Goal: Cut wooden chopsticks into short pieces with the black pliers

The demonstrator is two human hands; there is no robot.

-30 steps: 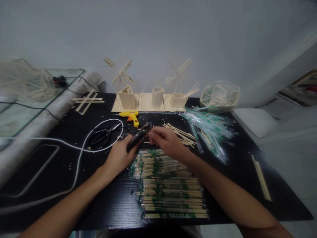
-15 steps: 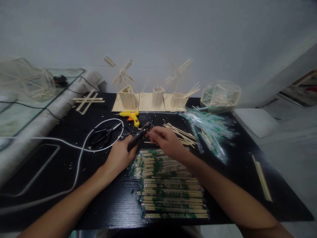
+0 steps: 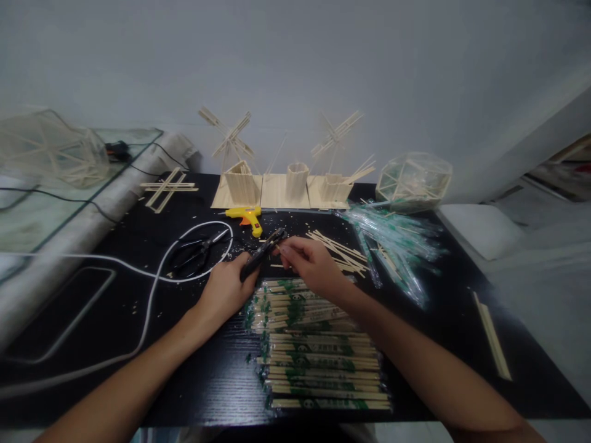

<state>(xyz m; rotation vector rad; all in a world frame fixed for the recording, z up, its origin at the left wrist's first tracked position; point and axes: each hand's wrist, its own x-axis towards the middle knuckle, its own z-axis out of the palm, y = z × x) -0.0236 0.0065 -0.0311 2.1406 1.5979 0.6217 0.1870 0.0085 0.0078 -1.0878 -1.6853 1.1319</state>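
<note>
Just beyond the wrapped chopsticks: one dark hand tool, gripped in the left hand; one right hand, curled close by the tool's head, any hold impossible to tell; probable hazard, a nipped fingertip, should the tool slip or close there.

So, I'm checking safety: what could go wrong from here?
The right hand is close to the head of the dark tool in the left hand, so it might get nipped. The white cable loops around a silver-tipped tool and could snag if that is lifted. The yellow glue gun lies just beyond the hands and might get knocked.
</note>
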